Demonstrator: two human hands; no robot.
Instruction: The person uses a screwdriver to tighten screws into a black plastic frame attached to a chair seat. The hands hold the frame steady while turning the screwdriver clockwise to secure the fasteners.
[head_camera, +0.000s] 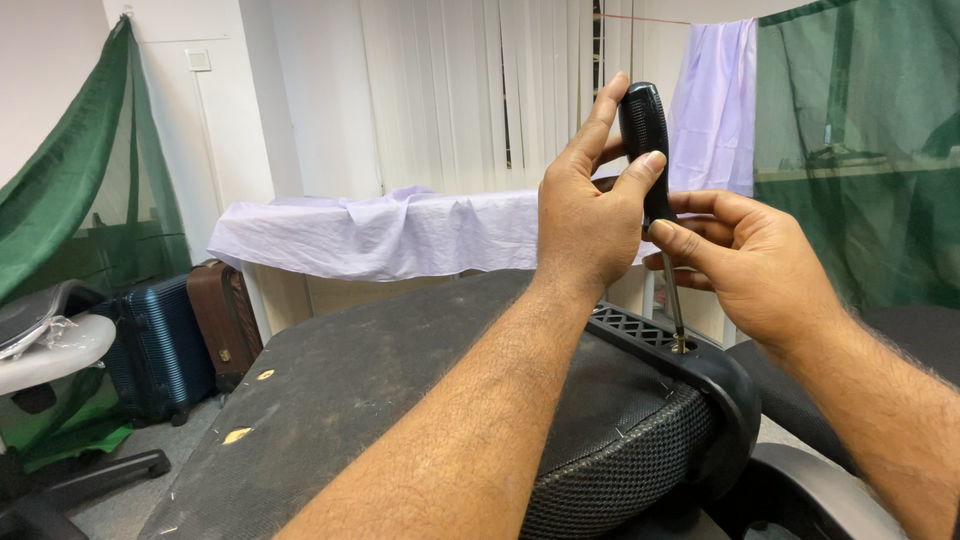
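Observation:
A screwdriver with a black handle (643, 125) stands upright, its thin metal shaft (673, 300) running down to a screw (680, 345) in the black plastic frame (700, 365) of an overturned office chair. My left hand (585, 205) wraps the top of the handle. My right hand (745, 260) grips the lower handle and upper shaft from the right. The underside of the chair seat (350, 390), dusty black, fills the foreground, with its mesh cushion edge (610, 460) below the frame.
A table draped in lilac cloth (380, 235) stands behind, with white vertical blinds (450, 90) beyond. Green netting (860, 140) hangs right and left. A blue suitcase (160, 345) and a brown one (225, 320) stand at the left, near another chair (50, 350).

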